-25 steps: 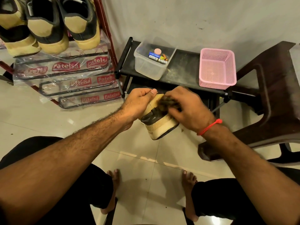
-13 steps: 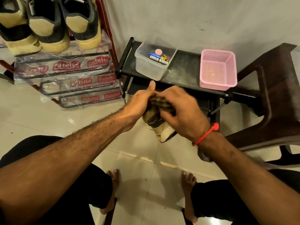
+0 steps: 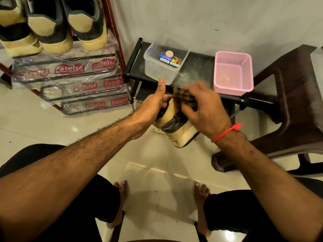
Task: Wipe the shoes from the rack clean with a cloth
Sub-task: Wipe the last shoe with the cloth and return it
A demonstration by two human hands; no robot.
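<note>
A tan and dark brown shoe [image 3: 176, 131] hangs in the air above the floor at the centre. My left hand [image 3: 153, 105] grips it from the left side, thumb sticking up. My right hand [image 3: 204, 109], blurred, holds a dark crumpled cloth [image 3: 183, 96] against the shoe's upper end. Three more tan and black shoes [image 3: 52, 27] stand on the top tier of the red shoe rack [image 3: 113, 32] at the upper left.
A low black shelf [image 3: 197, 67] by the wall carries a clear plastic box [image 3: 164, 67] with batteries and a pink basket [image 3: 233, 72]. A dark brown chair [image 3: 288, 110] stands at the right. My bare feet rest on the tiled floor below.
My right hand with the cloth has moved back and forth over the shoe, now sitting further up and right. My left thumb has lifted off the shoe and points up.
</note>
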